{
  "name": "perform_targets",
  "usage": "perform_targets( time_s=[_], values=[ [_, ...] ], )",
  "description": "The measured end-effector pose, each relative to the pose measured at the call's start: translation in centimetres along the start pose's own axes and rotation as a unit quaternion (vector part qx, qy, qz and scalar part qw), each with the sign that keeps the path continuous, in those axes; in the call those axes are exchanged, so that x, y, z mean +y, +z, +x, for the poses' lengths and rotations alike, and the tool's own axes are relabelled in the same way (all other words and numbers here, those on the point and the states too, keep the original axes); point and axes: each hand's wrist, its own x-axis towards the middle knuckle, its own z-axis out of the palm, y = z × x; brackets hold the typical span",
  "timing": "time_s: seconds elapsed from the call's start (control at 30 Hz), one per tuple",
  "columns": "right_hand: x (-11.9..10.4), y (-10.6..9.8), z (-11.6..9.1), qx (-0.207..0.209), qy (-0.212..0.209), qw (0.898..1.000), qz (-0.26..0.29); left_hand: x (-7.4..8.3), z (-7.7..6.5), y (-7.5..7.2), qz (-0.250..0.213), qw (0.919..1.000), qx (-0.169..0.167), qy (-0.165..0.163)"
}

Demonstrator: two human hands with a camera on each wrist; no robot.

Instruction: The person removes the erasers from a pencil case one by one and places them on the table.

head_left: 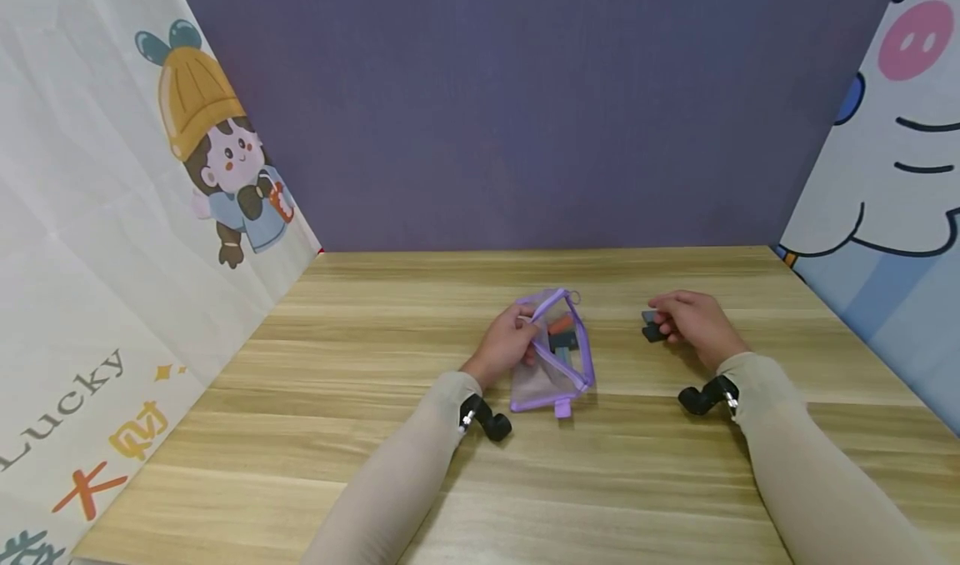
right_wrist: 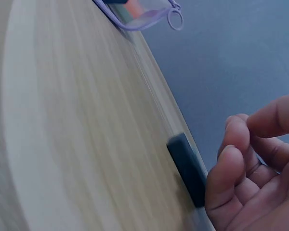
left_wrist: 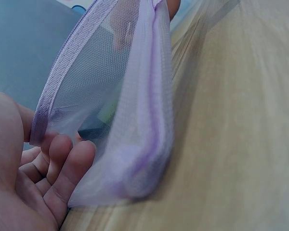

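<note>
A see-through mesh zipper pouch (head_left: 528,382) with purple edging lies open on the wooden table. My left hand (head_left: 501,344) pinches its zippered edge between thumb and fingers, holding the mouth apart. Through the opening show an orange piece (head_left: 559,324), a dark piece (head_left: 563,342) and a greyish one (head_left: 562,355). To the right, my right hand (head_left: 697,323) has bent fingers beside a small dark block (right_wrist: 188,168) and a grey piece (head_left: 649,317). The block meets or nearly meets a fingertip; whether the fingers grip anything is unclear.
The wooden table (head_left: 337,382) ends at a dark upright panel (head_left: 480,115) behind the hands. Printed cloths hang at the left (head_left: 90,173) and right (head_left: 885,207). A small black device is strapped to each wrist.
</note>
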Motion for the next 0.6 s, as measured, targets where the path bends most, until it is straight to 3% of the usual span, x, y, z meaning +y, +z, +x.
perform_targets(
  time_s=[0.6],
  values=[
    [-1.5,2.9,0.0,-0.04,-0.022,0.999,0.015,0.1,-0.1,0.0,-0.005,1.0,0.0,0.006]
  ],
)
